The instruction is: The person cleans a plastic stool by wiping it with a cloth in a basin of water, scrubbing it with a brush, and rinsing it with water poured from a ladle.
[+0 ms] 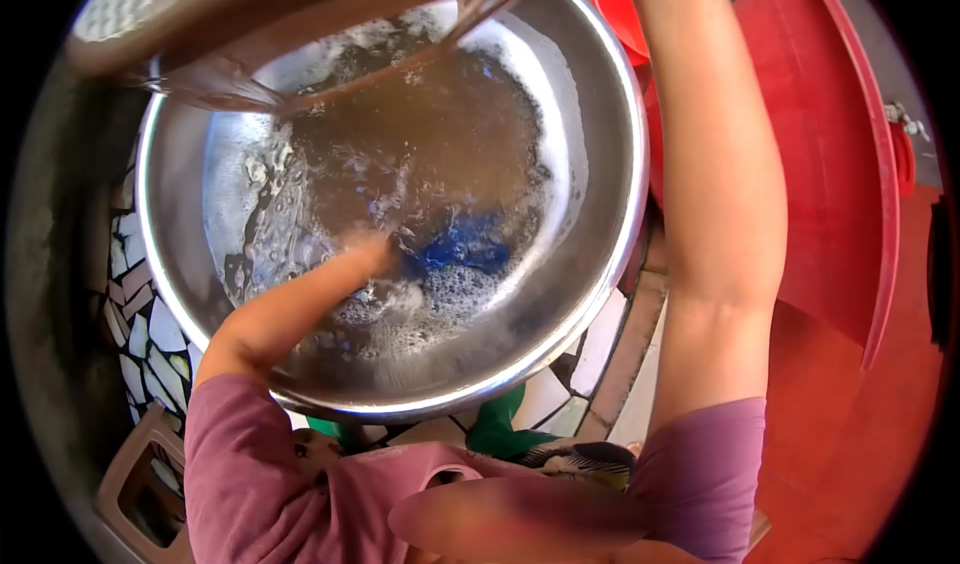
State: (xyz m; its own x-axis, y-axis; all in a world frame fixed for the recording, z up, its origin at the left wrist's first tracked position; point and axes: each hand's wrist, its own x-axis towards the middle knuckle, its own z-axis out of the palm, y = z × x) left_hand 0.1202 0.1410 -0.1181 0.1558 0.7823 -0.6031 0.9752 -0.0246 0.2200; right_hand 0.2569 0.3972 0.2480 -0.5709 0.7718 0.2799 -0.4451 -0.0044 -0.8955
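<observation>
Glare on basin (608, 184), blurred left hand (374, 251)

Beyond the brown chair (122, 469), pale, irregular tile pieces (165, 329) pave the floor, with dark joints between them. Left of the chair is a dim surface (45, 264), wall or floor unclear; smooth red flooring (830, 454) lies well to its right.

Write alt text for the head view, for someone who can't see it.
A person's left hand, blurred, meets sudsy, brownish water in a large metal basin, close to blue material. The right arm reaches beyond the top edge; a brown object partly covers the basin's far side.
</observation>
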